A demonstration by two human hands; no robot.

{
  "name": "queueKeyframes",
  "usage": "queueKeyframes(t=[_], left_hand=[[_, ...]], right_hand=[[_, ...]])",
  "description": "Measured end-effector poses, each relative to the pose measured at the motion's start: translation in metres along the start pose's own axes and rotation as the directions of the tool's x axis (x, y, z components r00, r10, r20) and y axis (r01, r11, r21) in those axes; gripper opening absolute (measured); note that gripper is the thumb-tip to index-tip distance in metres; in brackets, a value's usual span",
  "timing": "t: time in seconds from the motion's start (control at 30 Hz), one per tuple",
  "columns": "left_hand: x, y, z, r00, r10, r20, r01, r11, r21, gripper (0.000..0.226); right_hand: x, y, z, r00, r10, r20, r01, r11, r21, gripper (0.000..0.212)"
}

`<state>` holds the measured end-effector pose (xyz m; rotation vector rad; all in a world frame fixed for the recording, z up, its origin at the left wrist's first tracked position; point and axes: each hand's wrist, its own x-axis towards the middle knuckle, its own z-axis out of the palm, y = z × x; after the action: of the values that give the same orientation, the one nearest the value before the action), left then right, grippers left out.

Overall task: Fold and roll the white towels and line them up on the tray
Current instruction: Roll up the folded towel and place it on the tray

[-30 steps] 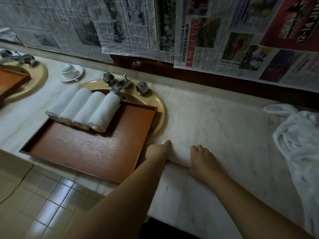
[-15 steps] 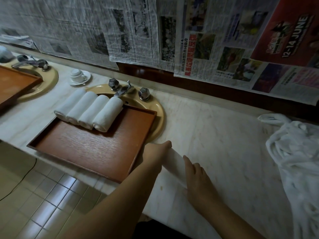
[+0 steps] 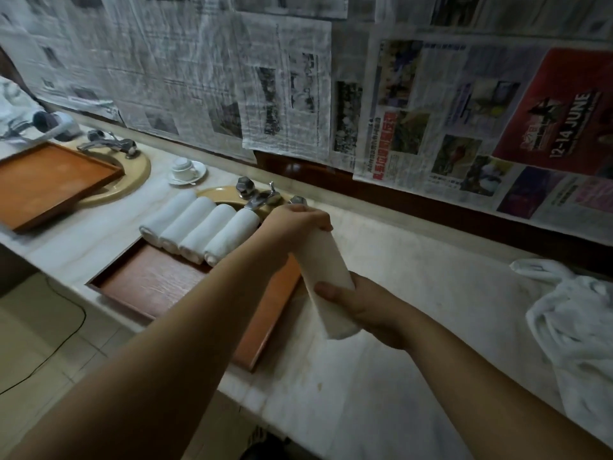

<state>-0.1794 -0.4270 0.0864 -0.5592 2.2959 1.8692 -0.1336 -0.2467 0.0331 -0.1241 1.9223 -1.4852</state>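
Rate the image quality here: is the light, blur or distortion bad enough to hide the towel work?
Head view: dim light, with the bottom edge in deep shadow; newspaper sheets smeared by motion blur; wide-angle bending toward the frame edges; white rolled towel still readable.

Both forearms bare, entering from the 6 o'clock edge. Left forearm long and straight, running from 7 o'clock up toward 1 o'clock, wrist bent slightly down. Left grip (image 3: 295,222) curled over the upper end of the rolled towel (image 3: 326,277), knuckles facing up, fingertips wrapped round its far side. Right forearm entering from 5 o'clock, angled toward 11 o'clock, shorter in view. Right grip (image 3: 356,302) closed round the lower half of the same roll, thumb lying across its near face, fingers hidden behind. Left grip higher and farther, at 11 o'clock from the right.
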Motion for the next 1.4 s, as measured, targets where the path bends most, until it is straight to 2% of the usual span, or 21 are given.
queueKeyframes(t=[0.13,0.23,0.33,0.4,0.47,0.5,0.57,0.63,0.67,0.77,0.83,0.93,1.13,1.3,1.4], left_hand=[[0.021,-0.014,-0.024,0.998,-0.044,-0.045,0.045,0.999,0.021,0.01],[0.04,-0.036,-0.043,0.994,-0.1,-0.047,0.101,0.994,0.035,0.017],[0.068,-0.056,-0.067,0.992,-0.113,-0.055,0.116,0.991,0.06,0.022],[0.085,-0.062,-0.088,0.995,-0.094,0.043,0.089,0.991,0.103,0.035],[0.101,-0.063,-0.113,0.987,-0.058,0.146,0.037,0.988,0.148,0.054],[0.109,-0.064,-0.126,0.989,-0.033,0.145,0.008,0.986,0.165,0.063],[0.129,-0.07,-0.152,0.999,0.049,0.007,-0.05,0.97,0.238,0.068],[0.145,-0.086,-0.173,0.981,0.138,-0.136,-0.074,0.915,0.397,0.053],[0.148,-0.096,-0.18,0.975,0.165,-0.149,-0.07,0.864,0.499,0.046],[0.149,-0.127,-0.194,0.984,0.171,-0.037,-0.082,0.636,0.768,0.044],[0.147,-0.143,-0.198,0.986,0.168,0.014,-0.104,0.538,0.836,0.045],[0.15,-0.154,-0.202,0.979,0.198,0.037,-0.132,0.492,0.861,0.045],[0.16,-0.158,-0.209,0.979,0.194,0.066,-0.158,0.508,0.847,0.044],[0.161,-0.161,-0.211,0.979,0.192,0.074,-0.165,0.518,0.839,0.045],[0.158,-0.164,-0.209,0.976,0.204,0.071,-0.168,0.512,0.842,0.043]], right_hand=[[0.024,-0.004,0.032,0.994,-0.036,-0.105,0.016,0.983,-0.185,0.072],[0.047,0.001,0.061,0.987,-0.063,-0.148,0.022,0.965,-0.26,0.076],[0.071,0.0,0.086,0.985,-0.034,-0.169,-0.007,0.972,-0.233,0.083],[0.092,-0.002,0.099,0.982,0.004,-0.187,-0.041,0.981,-0.192,0.092],[0.113,-0.004,0.112,0.977,0.042,-0.21,-0.072,0.988,-0.137,0.091],[0.124,-0.005,0.118,0.972,0.062,-0.227,-0.089,0.99,-0.11,0.089],[0.149,-0.006,0.13,0.951,0.125,-0.281,-0.142,0.989,-0.041,0.089],[0.175,-0.005,0.141,0.912,0.221,-0.345,-0.213,0.975,0.061,0.091],[0.188,-0.006,0.146,0.887,0.274,-0.372,-0.245,0.961,0.124,0.094],[0.219,-0.007,0.16,0.829,0.364,-0.424,-0.288,0.929,0.234,0.092],[0.234,-0.008,0.168,0.808,0.381,-0.45,-0.308,0.923,0.229,0.086],[0.252,-0.014,0.176,0.783,0.384,-0.489,-0.324,0.923,0.207,0.084],[0.281,-0.021,0.176,0.729,0.388,-0.564,-0.361,0.918,0.165,0.094],[0.284,-0.022,0.173,0.721,0.424,-0.549,-0.33,0.906,0.266,0.073],[0.278,-0.02,0.171,0.701,0.353,-0.62,-0.246,0.935,0.256,0.059]])
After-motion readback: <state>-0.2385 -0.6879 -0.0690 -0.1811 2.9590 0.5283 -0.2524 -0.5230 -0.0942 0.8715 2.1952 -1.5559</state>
